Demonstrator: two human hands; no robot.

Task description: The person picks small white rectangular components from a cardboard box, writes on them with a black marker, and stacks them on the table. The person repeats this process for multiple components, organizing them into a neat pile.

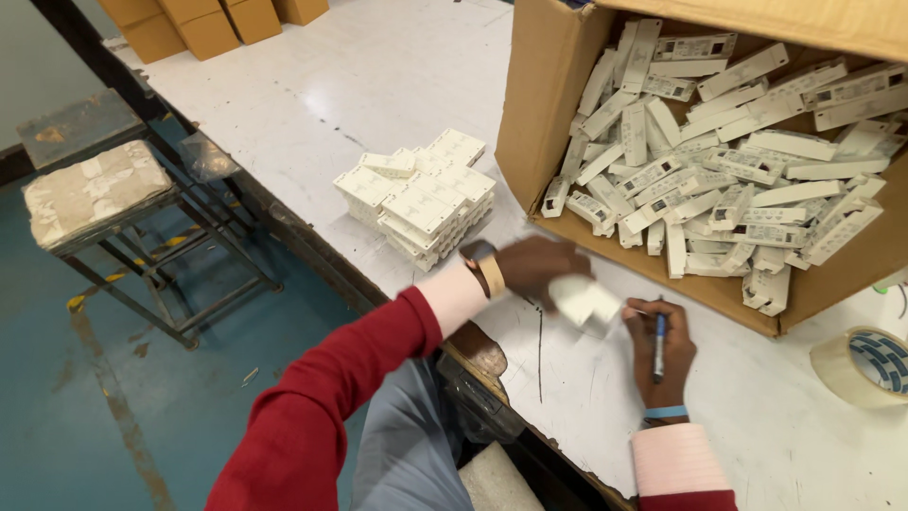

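— On the white table [378, 85], just in front of the tipped cardboard box [544, 104], what are the two hands doing?

— The left hand [541, 268] is closing around a small white plastic unit [586, 303], which is looking blurred, so I cannot tell its details. The fingers are wrapping over its top, and the unit is sitting just above the table surface, between the two hands.

— And the right hand?

— The right hand [660, 345] is gripping a blue pen [659, 345], held roughly upright with the tip pointing toward the unit. The fingers are clamping tight on the barrel. The two hands are working close together, almost touching at the unit.

— Where is everything else lying?

— A neat stack of white units [421, 199] is standing to the left of the hands, near the table edge. The box is lying on its side, open toward the person, and loose white units [728, 161] are spilling in a heap inside it. A roll of clear tape [865, 364] is resting at the right edge, well apart from the hands. A metal stool [104, 203] with a worn cushion is standing on the blue floor [57, 426] to the left, and several small cardboard cartons [203, 24] are sitting at the far end.

— What is the person wearing?

— Red sleeves over pink cuffs, a watch on the left wrist, a blue band on the right.
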